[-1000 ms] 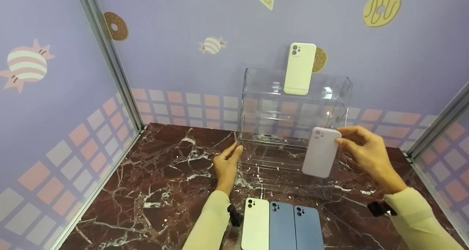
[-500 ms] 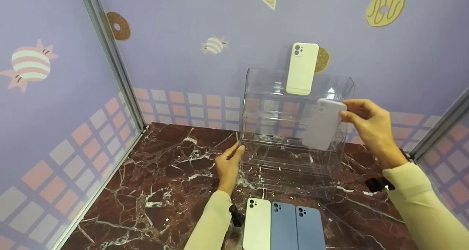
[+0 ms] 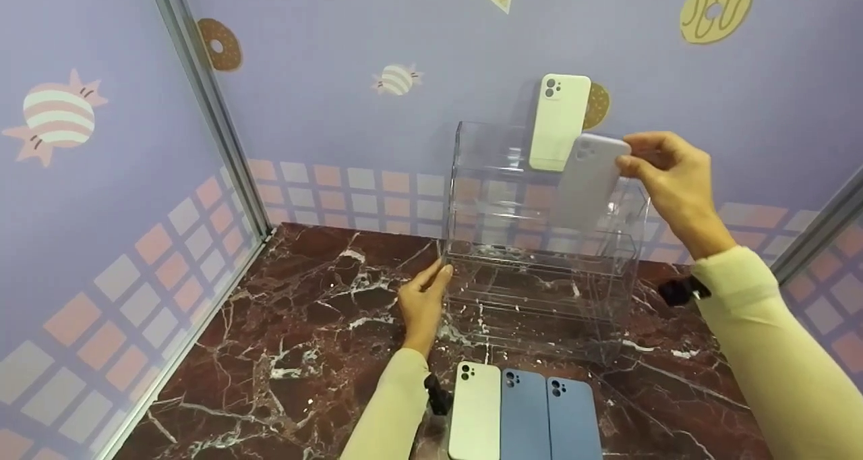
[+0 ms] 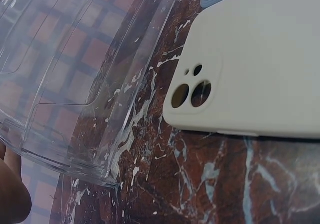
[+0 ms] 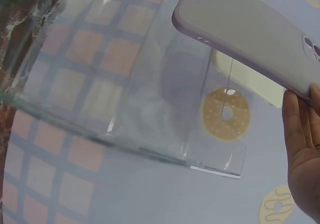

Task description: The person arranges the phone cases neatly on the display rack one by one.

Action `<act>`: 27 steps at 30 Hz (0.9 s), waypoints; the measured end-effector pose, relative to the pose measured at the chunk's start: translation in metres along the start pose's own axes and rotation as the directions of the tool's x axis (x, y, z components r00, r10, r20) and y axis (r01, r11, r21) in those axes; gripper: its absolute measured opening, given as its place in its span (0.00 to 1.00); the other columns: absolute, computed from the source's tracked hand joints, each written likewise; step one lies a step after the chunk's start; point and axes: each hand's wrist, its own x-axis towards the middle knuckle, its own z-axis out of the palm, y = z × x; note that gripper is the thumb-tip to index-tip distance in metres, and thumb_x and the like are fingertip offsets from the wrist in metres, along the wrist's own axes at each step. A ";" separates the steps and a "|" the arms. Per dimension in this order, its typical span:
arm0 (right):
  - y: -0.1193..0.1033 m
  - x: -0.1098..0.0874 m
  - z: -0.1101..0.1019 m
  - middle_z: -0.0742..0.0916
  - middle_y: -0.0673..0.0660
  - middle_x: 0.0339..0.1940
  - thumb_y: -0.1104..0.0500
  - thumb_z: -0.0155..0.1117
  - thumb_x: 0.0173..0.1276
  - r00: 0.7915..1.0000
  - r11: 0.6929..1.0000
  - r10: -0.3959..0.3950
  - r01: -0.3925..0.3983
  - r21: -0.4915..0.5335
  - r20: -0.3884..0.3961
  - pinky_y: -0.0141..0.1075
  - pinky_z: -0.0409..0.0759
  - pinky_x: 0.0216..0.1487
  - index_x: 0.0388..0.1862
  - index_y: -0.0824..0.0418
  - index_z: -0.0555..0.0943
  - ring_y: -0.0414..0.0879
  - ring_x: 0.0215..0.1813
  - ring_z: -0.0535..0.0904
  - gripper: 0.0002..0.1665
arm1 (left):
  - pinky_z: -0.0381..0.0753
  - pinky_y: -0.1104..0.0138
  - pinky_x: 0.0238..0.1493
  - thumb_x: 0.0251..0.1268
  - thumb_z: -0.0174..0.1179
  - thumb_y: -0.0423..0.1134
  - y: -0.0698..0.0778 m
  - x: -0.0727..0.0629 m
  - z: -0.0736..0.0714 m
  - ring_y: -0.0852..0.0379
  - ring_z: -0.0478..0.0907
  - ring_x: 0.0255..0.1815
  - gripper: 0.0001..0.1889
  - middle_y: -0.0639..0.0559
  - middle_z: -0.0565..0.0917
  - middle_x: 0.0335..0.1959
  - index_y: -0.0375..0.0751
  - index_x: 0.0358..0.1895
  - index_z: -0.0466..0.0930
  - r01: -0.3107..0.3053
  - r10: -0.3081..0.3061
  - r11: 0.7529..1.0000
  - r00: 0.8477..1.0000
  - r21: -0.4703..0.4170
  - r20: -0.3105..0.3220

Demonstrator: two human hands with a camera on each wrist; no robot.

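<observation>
In the head view my right hand (image 3: 674, 183) pinches a pale lilac phone case (image 3: 593, 180) by its upper right edge, thumb in front. The case hangs tilted before the upper part of a clear tiered display stand (image 3: 485, 244). A cream phone case (image 3: 561, 119) leans upright on the stand's top tier, its lower right corner covered by the lilac one. My left hand (image 3: 423, 305) holds the stand's left side, low down. In the left wrist view its fingers show only at the left edge, by the stand's corner. The right wrist view shows the lilac case (image 5: 240, 31) close up.
A white phone case (image 3: 475, 413) and two blue ones, the middle case (image 3: 524, 416) and the right case (image 3: 573, 419), lie side by side on the dark red marbled surface (image 3: 303, 332) before the stand. Patterned walls (image 3: 323, 102) close in the back and sides.
My right hand has lifted the lilac phone case from in front of the stand's lower tiers up to its upper part. My left hand stays at the stand's left side.
</observation>
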 end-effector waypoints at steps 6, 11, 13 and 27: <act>-0.004 0.021 0.006 0.91 0.54 0.41 0.73 0.74 0.67 1.000 1.000 0.012 -0.012 -0.019 -0.016 0.31 0.86 0.47 0.53 0.67 0.87 0.43 0.42 0.88 0.15 | 0.78 0.74 0.29 0.66 0.76 0.37 -0.001 0.000 0.003 0.65 0.78 0.24 0.15 0.45 0.91 0.49 0.40 0.54 0.92 0.023 -0.023 1.000 1.000 -0.020 0.014; -0.008 0.037 0.011 0.90 0.54 0.42 0.73 0.74 0.68 0.999 0.999 0.039 -0.040 -0.033 -0.026 0.32 0.86 0.47 0.53 0.66 0.87 0.44 0.44 0.88 0.16 | 0.79 0.74 0.35 0.66 0.76 0.38 -0.001 0.001 0.005 0.55 0.83 0.31 0.15 0.46 0.91 0.51 0.39 0.53 0.92 -0.002 0.002 1.000 1.000 -0.018 0.019; -0.009 0.043 0.014 0.90 0.55 0.43 0.74 0.74 0.68 0.998 0.998 0.049 -0.050 -0.026 -0.027 0.32 0.86 0.48 0.54 0.66 0.87 0.45 0.45 0.88 0.17 | 0.79 0.73 0.35 0.66 0.76 0.38 -0.001 0.001 0.005 0.52 0.84 0.32 0.15 0.46 0.91 0.50 0.39 0.54 0.92 -0.010 0.010 1.000 1.000 -0.016 0.019; 0.014 0.059 0.041 0.87 0.56 0.45 0.74 0.70 0.70 0.995 0.995 0.085 -0.082 -0.064 0.046 0.32 0.86 0.49 0.54 0.68 0.85 0.46 0.46 0.87 0.15 | 0.82 0.60 0.58 0.66 0.76 0.38 -0.003 0.001 0.001 0.51 0.88 0.52 0.15 0.48 0.91 0.50 0.40 0.53 0.92 -0.019 0.019 1.000 1.000 0.015 -0.004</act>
